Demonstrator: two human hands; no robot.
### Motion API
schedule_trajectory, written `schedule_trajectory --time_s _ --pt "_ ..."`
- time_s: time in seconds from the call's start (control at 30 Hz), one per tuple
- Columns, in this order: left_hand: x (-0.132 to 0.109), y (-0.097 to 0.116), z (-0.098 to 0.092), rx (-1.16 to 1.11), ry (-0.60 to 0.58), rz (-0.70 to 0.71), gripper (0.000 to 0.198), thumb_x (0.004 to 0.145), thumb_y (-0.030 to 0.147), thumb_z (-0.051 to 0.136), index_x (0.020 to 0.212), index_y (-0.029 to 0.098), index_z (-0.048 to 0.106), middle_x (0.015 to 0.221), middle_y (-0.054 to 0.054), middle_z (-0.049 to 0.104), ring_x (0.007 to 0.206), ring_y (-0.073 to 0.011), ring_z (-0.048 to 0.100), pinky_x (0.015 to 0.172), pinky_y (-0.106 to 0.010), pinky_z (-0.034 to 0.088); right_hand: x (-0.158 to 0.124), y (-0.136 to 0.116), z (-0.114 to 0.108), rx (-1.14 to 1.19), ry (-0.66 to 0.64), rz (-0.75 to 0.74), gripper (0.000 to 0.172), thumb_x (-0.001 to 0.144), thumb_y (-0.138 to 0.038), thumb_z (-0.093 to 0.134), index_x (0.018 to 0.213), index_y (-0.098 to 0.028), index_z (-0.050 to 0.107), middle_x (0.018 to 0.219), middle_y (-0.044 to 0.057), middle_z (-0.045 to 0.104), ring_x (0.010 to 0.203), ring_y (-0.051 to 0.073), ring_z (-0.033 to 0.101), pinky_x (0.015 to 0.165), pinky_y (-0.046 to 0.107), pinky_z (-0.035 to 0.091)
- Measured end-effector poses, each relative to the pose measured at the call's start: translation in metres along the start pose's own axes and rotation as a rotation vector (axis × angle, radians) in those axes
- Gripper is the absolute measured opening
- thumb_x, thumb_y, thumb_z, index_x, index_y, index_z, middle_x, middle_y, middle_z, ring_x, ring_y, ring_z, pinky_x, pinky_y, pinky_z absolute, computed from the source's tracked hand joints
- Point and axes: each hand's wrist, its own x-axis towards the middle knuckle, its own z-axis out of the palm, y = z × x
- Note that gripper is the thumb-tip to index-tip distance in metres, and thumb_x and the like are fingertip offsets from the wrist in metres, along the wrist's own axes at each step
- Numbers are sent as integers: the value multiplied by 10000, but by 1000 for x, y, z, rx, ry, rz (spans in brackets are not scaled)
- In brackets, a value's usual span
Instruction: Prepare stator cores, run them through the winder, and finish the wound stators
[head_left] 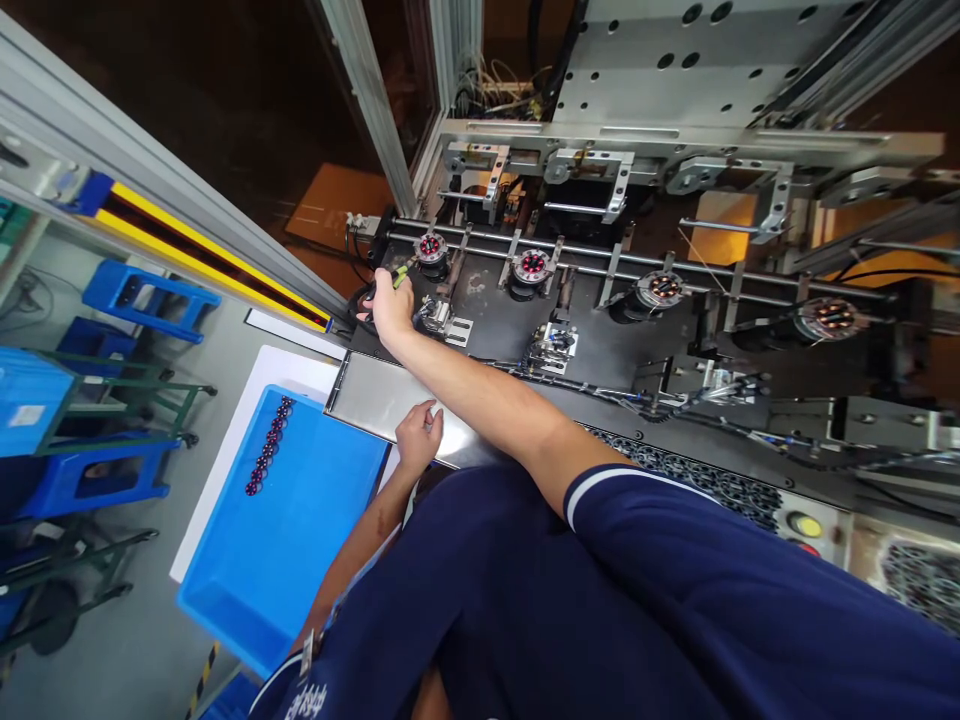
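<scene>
Right grip (391,305) (closed) around green tool (403,271)

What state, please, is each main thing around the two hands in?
Bare right hand: closed around a green-and-black hand tool.
Hand tool: gripped, tip near the leftmost black cylindrical fixture.
Bare left hand: loosely curled, nothing visibly held.
Four black cylindrical fixtures: each topped with a round part, left two red, right two copper-coloured.
Blue plastic tray: holding one row of red-and-black round parts.
</scene>
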Motion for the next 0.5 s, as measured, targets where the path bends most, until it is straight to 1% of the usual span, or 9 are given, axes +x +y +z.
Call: schedule_trajectory --time_s 0.1,0.23,0.37,0.43,0.5 --pt "-1 0 0 -1 -2 -7 245 926 310 523 998 150 694 644 -10 582 649 -172 599 681 -304 493 0 0 0 -13 -1 -5 278 932 -422 557 1074 -204 459 802 -23 516 633 117 596 532 272 614" --pt "-1 -1 0 4 -12 -16 259 939 314 515 1009 147 699 648 -12 588 649 -169 599 688 -305 497 0 -1 0 -29 16 -5 250 932 -411 560 1030 -204 460 858 -12 526 633 100 602 529 257 608" --pt "-2 -3 2 13 -30 -25 267 957 322 515 1017 134 695 674 -16 599 668 -158 607 707 -304 507 6 0 0 -53 2 -14 256 949 -408 537 1072 -200 452 848 -16 516 623 96 582 512 249 597" --pt "-2 -4 3 20 -42 -30 266 971 342 527 1027 131 679 721 -14 617 691 -145 613 724 -308 522 6 -1 0 -57 -32 -21 243 972 -387 502 1111 -200 433 818 -31 493 594 78 545 481 203 566" --pt "-3 -5 4 27 -52 -38 275 978 377 545 1042 135 658 800 -16 643 728 -133 623 741 -317 541 -3 -6 -1 -63 -138 -33 212 998 -360 453 1134 -201 418 786 -42 465 559 63 511 439 155 519"
